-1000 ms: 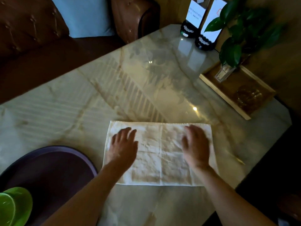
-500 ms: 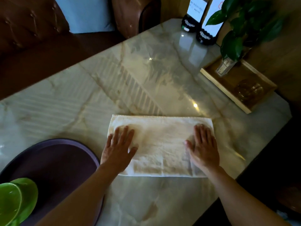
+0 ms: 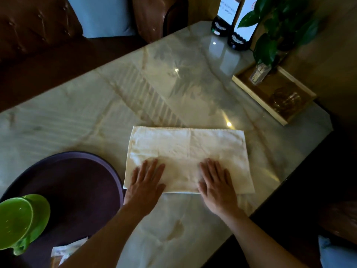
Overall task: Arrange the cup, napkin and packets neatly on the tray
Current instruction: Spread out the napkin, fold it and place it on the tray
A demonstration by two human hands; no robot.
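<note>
Napkin [image 3: 188,153] lying flat on the marble table [image 3: 96,117], just right of the dark round tray [image 3: 77,182], left edge almost touching the tray's rim. Folded into a long rectangle, long axis running left-right, away from the tray. Center crease visible down the middle.

Both hands on the near long edge, palms down. Left hand [image 3: 145,183] at the end nearest the tray, right hand [image 3: 215,185] further from the tray, a bit past the crease. Fingers spread and flat, pressing, not pinching anything. So wide open, holding nothing, just resting on the cloth.

Looks like smoothing or lining up for another fold, probably. Key thing for the next bit: tray sits to the left of the napkin, so left hand way closer to it. Sliding or lifting the cloth over means going sideways along its long axis. Still too long to sit neatly there, maybe, so likely one more fold across the crease first.

Green cup [image 3: 21,221] on the tray's near side, tipped toward the camera. Packets [image 3: 65,250] poking out at the tray's near edge, partly hidden behind the left forearm, hard to count.
</note>
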